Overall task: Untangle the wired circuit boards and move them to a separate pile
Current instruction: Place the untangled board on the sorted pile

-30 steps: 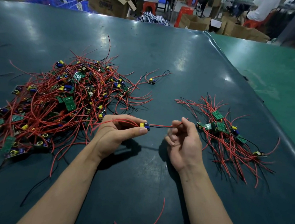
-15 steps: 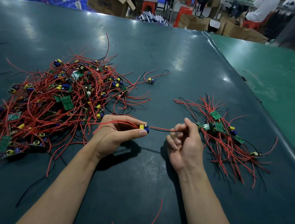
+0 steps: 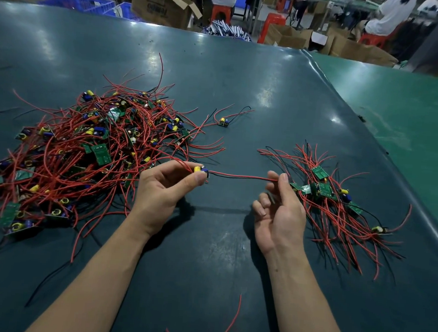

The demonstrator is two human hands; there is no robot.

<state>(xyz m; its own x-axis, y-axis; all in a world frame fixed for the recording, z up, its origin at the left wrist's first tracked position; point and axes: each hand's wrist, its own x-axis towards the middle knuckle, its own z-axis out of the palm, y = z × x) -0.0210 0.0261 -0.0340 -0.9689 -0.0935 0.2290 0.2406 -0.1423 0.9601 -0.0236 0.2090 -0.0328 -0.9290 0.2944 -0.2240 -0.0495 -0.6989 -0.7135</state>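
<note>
A big tangle of red-wired green circuit boards (image 3: 82, 155) lies on the left of the dark mat (image 3: 205, 256). A smaller sorted pile (image 3: 335, 209) lies on the right. Between them, my left hand (image 3: 166, 190) pinches one small board with a yellow part (image 3: 201, 169) between thumb and forefinger. That board's red and black wires (image 3: 238, 176) stretch level to the right. My right hand (image 3: 279, 215), palm up, pinches their far ends between thumb and forefinger, just left of the sorted pile; its other fingers hang loosely curled.
One stray board (image 3: 224, 121) lies alone beyond my hands. A loose red wire (image 3: 226, 331) lies near the front. A lighter green table (image 3: 400, 106) adjoins on the right. Cardboard boxes (image 3: 160, 4), stools and seated people are behind the table's far edge.
My right hand has slid right along the wires to their ends and its fingers have loosened. The wires now run straight. My left hand still pinches the board in about the same place.
</note>
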